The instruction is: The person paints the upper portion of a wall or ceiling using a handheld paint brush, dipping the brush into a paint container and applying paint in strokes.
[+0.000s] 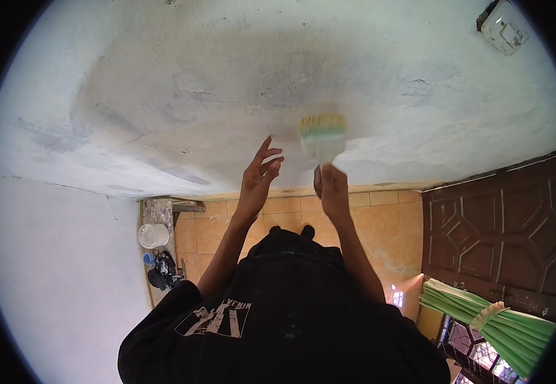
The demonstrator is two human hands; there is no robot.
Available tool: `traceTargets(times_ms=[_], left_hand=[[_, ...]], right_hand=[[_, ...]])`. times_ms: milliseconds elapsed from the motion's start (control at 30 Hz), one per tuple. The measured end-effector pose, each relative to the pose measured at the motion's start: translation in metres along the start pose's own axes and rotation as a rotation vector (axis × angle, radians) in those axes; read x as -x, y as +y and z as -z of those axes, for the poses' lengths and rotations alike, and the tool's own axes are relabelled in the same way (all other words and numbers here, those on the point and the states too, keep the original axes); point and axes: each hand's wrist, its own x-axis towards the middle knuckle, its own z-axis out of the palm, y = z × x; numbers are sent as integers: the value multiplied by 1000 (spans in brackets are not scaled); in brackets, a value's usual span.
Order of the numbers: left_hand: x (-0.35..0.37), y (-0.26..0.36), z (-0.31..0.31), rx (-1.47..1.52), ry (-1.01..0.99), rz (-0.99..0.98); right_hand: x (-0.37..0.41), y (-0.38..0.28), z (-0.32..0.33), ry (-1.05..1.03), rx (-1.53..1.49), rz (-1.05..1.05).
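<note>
My right hand (333, 185) is closed around the handle of a wide paintbrush (322, 136), held with its yellowish bristles upward. The brush has a pale body with a greenish band and looks slightly blurred. Its bristles overlap the patchy, whitish-grey wall (227, 83) in front of me. To the left of the brush, my left hand (261, 176) is raised with fingers apart and nothing in it, its fingertips close to the wall.
On the left, a worn wooden bench (158, 210) carries a white bucket (154, 235), a blue cup (149, 258) and a black bundle (163, 270). A switch plate (506, 29) sits high on the right. A brown door (502, 217) and green curtain (492, 317) stand at right, above orange floor tiles (380, 221).
</note>
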Motion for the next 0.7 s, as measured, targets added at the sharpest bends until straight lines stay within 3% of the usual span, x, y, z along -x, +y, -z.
traceTargets(times_ms=[167, 300, 400, 600, 700], left_hand=[[-4, -6, 5, 13, -40, -50], [-3, 2, 3, -5, -43, -2], [-1, 3, 3, -27, -55, 18], [-4, -2, 2, -31, -76, -4], [-1, -3, 1, -21, -74, -3]], right_hand=[[-41, -43, -11, 47, -106, 97], [-43, 53, 7, 105, 122, 182], [-6, 87, 9, 110, 117, -115], [-17, -42, -12, 16, -59, 79], [-41, -64, -12, 29, -88, 78]])
